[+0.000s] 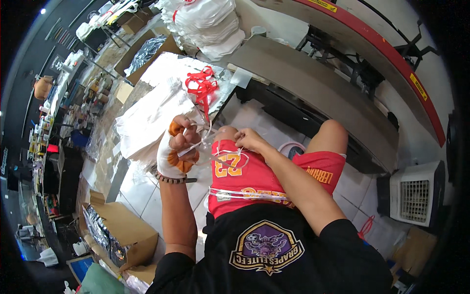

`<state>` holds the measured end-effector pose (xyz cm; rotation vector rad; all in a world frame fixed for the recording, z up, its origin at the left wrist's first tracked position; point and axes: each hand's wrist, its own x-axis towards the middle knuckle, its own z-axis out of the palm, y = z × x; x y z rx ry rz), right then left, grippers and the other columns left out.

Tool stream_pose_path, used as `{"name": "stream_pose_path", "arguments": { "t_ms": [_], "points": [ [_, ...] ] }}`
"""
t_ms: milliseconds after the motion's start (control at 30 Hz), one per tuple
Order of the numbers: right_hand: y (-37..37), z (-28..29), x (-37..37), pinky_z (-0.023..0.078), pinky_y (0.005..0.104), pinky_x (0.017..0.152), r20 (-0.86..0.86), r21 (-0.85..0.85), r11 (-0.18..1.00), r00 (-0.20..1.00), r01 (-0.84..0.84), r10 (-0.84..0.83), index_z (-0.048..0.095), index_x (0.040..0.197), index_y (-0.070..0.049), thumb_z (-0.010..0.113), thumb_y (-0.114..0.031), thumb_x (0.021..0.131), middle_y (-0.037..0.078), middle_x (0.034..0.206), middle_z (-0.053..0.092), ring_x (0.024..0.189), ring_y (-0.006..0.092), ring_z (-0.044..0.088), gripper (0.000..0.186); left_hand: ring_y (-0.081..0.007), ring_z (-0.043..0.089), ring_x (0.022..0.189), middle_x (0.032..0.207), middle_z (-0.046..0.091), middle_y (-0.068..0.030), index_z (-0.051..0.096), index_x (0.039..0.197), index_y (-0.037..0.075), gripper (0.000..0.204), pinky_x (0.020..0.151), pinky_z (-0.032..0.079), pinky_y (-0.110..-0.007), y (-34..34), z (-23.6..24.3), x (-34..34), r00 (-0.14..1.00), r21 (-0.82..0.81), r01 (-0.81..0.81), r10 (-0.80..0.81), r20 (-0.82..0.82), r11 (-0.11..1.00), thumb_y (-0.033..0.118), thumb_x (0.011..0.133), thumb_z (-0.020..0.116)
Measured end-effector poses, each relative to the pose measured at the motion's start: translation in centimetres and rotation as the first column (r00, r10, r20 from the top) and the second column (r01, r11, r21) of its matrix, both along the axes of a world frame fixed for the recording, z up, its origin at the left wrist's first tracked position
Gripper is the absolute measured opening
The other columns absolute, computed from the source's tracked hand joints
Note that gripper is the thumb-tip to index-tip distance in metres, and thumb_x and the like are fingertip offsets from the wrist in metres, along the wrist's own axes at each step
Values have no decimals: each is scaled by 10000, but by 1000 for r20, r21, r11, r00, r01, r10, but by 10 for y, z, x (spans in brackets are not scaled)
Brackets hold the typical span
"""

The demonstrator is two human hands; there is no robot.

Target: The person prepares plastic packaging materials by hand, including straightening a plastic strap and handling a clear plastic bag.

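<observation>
My left hand [183, 139], in a white and orange fingerless glove, is held up with its fingers curled around thin white ribbon [209, 133]. Loops of the ribbon hang between my hands and over the red shorts on my lap. Above my right thigh side, my right hand [251, 140] is closed in a pinch on the ribbon; its fingertips are partly hidden. Beside my left hand lies a stack of white fabric [152, 115] on the table. A tangle of red ribbon [201, 85] rests behind it, one end trailing toward my left hand.
A large machine with a grey flat bed [313, 81] and a red curved edge stands ahead to the right. White fabric bundles [203, 24] are piled at the back. An open cardboard box [122, 232] sits at lower left, and a white air cooler [416, 193] at right.
</observation>
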<state>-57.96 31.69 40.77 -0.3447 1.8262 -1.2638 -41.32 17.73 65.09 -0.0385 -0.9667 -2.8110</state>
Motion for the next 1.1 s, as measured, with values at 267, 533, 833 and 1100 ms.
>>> {"name": "stream_pose_path", "arguments": {
  "t_ms": [267, 533, 833, 1100],
  "points": [
    [47, 25, -37, 455, 272, 540, 39, -78, 980, 983, 183, -180, 673, 889, -21, 647, -53, 740, 37, 732, 626, 606, 121, 559, 155, -14, 396, 484, 796, 543, -31, 551, 1070, 16, 279, 360, 281, -148, -33, -11, 10, 962, -200, -207, 236, 137, 958, 87, 837, 686],
    [14, 151, 21, 490, 305, 689, -343, -495, 869, 919, -1, -195, 652, 951, -20, 695, -153, 768, 51, 770, 629, 721, 162, 595, 230, -30, 433, 532, 824, 636, -66, 592, 1054, -8, 240, 447, 308, -172, -13, 8, 3, 924, -569, -134, 309, 223, 811, 84, 849, 676],
    [1, 193, -17, 436, 308, 899, -428, -56, 758, 702, -650, 569, 643, 1127, -36, 691, -243, 830, 90, 1118, 643, 1006, 179, 580, 365, -43, 477, 539, 815, 646, -82, 612, 1025, -14, 222, 443, 328, -165, -25, 69, 15, 938, -713, -192, 339, 69, 675, 83, 839, 684],
    [-33, 153, 6, 363, 313, 1040, -397, -430, 684, 804, -589, 443, 416, 1414, -70, 716, -229, 781, 149, 1417, 442, 1274, 267, 437, 718, -48, 439, 507, 783, 629, -117, 590, 1005, -29, 240, 418, 294, -174, -18, 96, 14, 993, -560, -60, 106, 50, 827, 88, 823, 693]
  ]
}}
